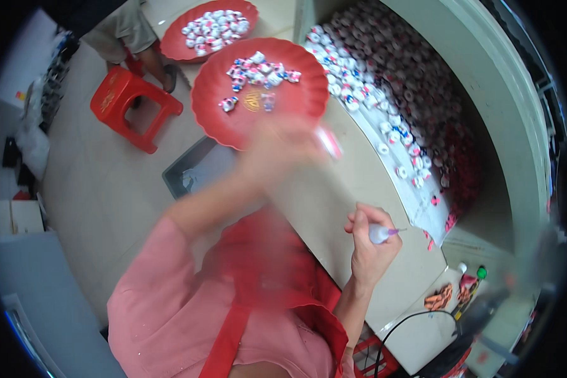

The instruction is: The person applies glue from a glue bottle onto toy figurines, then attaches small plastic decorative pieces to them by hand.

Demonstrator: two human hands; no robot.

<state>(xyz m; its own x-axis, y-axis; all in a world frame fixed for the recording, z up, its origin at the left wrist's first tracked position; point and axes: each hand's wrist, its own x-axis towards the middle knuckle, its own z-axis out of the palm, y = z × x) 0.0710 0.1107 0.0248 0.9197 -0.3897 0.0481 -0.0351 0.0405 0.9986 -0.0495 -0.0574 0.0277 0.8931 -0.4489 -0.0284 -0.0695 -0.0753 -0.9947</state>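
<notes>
My right hand (372,252) is closed round a small pale squeeze bottle (379,234) with a thin purple nozzle, held over the table's near part. My left hand (280,151) is smeared by motion at the near edge of a scalloped red plate (214,120). At its fingertips shows a blurred white-and-pink piece (329,142); whether the fingers hold it I cannot tell. On that plate lie several small white, pink and blue figures (258,72), with two set apart from the cluster.
Many white round pieces (359,94) fill the curved bin at the right, on a white sheet (416,195). A second red plate (170,44) with white pieces stands farther back. A red stool (116,91), a grey tray (173,179) and a seated person's legs (129,38) are at the left.
</notes>
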